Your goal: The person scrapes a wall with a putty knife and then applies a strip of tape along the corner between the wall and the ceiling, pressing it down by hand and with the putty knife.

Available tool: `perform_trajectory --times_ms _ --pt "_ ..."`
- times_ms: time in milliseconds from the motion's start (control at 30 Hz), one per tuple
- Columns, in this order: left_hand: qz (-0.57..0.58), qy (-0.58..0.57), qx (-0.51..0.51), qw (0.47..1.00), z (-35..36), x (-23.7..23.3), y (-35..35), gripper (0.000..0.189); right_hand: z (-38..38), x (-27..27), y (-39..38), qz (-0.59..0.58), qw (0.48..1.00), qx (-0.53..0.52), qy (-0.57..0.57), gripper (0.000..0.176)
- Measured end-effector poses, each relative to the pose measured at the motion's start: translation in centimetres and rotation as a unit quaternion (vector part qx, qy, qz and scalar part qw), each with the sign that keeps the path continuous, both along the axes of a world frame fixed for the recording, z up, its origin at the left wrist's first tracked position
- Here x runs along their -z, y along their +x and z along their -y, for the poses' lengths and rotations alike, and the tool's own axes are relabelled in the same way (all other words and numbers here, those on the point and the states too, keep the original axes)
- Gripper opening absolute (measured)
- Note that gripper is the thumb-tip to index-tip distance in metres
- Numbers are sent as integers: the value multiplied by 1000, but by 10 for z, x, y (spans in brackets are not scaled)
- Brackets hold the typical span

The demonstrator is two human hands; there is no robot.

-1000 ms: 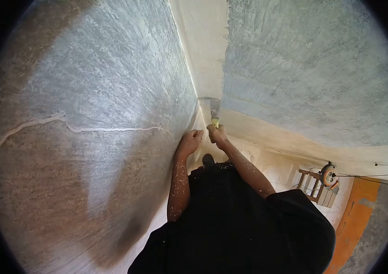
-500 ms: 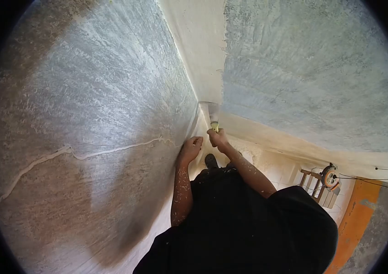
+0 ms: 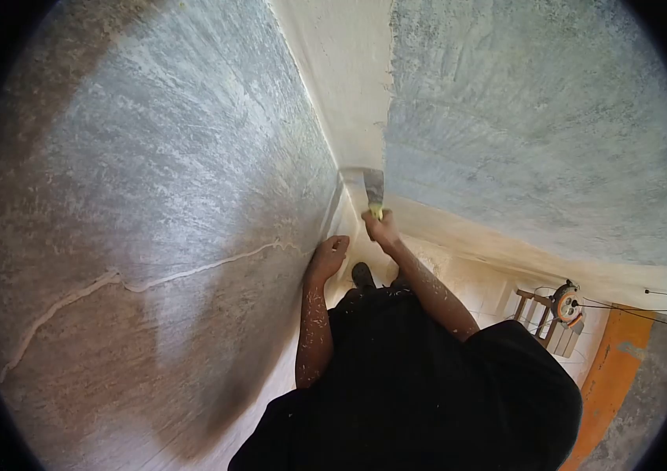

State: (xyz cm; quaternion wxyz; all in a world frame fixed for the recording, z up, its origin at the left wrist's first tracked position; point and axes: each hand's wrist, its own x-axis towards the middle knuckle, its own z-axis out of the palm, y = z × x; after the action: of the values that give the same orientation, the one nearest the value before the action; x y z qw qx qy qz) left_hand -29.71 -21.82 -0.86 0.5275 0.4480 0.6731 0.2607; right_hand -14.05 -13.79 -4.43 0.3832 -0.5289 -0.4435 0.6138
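My right hand is closed around the yellowish handle of a putty knife. Its flat metal blade points up at the pale strip of wall beside the corner, with the blade's end near the border of the grey-blue right wall. Lower left of it, my left hand is close by the left wall, fingers curled in; what they hold, if anything, is hidden. Pale flecks speckle both forearms.
A pale jagged crack line runs across the left wall. My shoe shows on the floor below. To the right are a wooden slatted stand, a round cable reel with dark cables, and an orange band.
My right hand and the putty knife have moved slightly up and to the right, bringing the blade away from the corner. My left hand is nearly where it was.
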Motion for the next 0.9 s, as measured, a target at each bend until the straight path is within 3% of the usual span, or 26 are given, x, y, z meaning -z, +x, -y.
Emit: perform_trajectory --times_ms 133,167,233,333,400,467,567,667,767,800,900 --pt "-2 -15 3 1000 0 -13 -1 47 19 57 14 96 993 -14 -66 30" --pt "-2 -13 7 1000 -6 -17 0 48 23 50 19 90 991 7 -97 30" --pt "2 -2 6 1000 -6 -4 -1 48 17 43 10 34 998 35 -32 31" --pt "4 -4 8 1000 -5 4 -2 48 17 22 -8 13 996 44 -74 31" --pt "-3 -6 22 1000 -3 4 -3 48 15 58 6 31 997 37 -66 31" --pt "-15 4 45 999 -5 6 -6 48 17 62 6 66 994 53 -71 31" --pt "-10 2 14 1000 -3 16 -6 49 0 11 -17 -46 997 55 36 31" --pt "-26 6 33 999 -4 -2 -3 43 13 71 -13 30 996 74 47 29" --pt "4 3 12 1000 -5 -5 -1 42 18 60 -10 34 994 88 -63 29" --pt "-3 2 14 1000 -6 -5 0 42 12 58 -19 22 995 98 8 27" --pt "-1 22 7 1000 -2 -1 1 42 10 59 -19 2 996 79 -43 27"
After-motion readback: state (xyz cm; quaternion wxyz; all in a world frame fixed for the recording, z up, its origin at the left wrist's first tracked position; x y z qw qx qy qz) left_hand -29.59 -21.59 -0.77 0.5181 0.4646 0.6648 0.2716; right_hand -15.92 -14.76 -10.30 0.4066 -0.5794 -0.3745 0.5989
